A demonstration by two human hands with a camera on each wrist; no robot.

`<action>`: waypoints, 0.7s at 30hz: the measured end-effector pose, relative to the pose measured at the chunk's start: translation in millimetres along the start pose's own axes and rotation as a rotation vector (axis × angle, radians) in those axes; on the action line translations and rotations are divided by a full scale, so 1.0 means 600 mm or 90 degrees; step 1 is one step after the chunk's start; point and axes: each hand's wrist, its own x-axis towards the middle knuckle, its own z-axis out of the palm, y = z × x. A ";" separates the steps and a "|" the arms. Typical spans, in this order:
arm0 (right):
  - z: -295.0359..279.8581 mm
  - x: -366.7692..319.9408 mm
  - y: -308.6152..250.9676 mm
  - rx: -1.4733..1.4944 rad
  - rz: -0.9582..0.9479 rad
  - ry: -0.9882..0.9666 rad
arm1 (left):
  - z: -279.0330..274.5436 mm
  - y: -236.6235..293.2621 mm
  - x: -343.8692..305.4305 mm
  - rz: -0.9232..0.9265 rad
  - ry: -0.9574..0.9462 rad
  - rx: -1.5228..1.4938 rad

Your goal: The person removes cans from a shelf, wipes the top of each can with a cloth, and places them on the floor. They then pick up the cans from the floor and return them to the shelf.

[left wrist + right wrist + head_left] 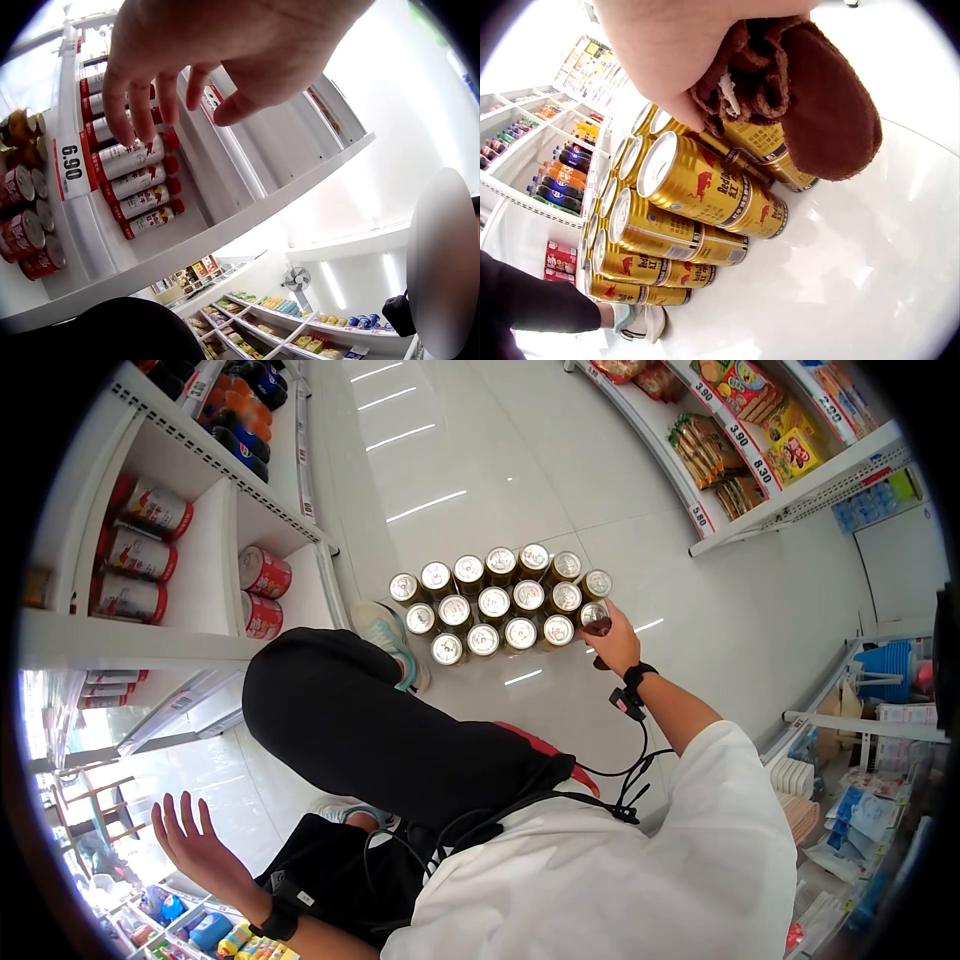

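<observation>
My right hand [620, 643] grips a crumpled brown cloth [829, 105] at the right end of a group of gold Red Bull cans [493, 602]. The cloth overlaps the end can in the head view, and one flap hangs down in front of the cans in the right wrist view. Standing upright on the floor in close rows, the cans [712, 180] appear stacked two high, silver tops up. My left hand [205, 852] is held out in the air at lower left, fingers spread and holding nothing. In the left wrist view, that hand [225, 52] overlaps a shelf of bottles.
White shelving [150, 645] with red-and-white cans stands on the left, close to my knee. A snack shelf [745, 515] is at upper right, and racks of packaged goods [865, 800] at right. My shoe [385, 635] is beside the cans on glossy floor tiles [480, 460].
</observation>
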 end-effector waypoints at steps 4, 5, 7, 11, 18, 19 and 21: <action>0.008 0.005 0.019 0.079 -0.092 -0.017 | -0.036 -0.027 0.020 -0.001 0.025 -0.042; 0.033 0.022 0.038 0.239 -0.049 -0.020 | -0.031 -0.028 0.020 0.008 0.012 -0.070; 0.015 0.039 0.018 0.280 -0.080 -0.045 | -0.017 -0.011 0.013 -0.011 0.046 -0.046; -0.127 0.002 -0.261 0.410 -0.253 -0.039 | 0.016 0.041 0.024 -0.004 0.019 -0.130; -0.202 -0.202 -0.764 0.407 -0.801 -0.667 | -0.022 0.208 0.152 0.130 -0.107 -0.147; -0.170 -0.225 -0.789 0.416 -0.750 -0.780 | -0.024 0.235 0.187 0.100 -0.160 -0.175; -0.094 -0.266 -0.831 0.375 -0.561 -1.003 | -0.028 0.286 0.261 0.084 -0.208 -0.199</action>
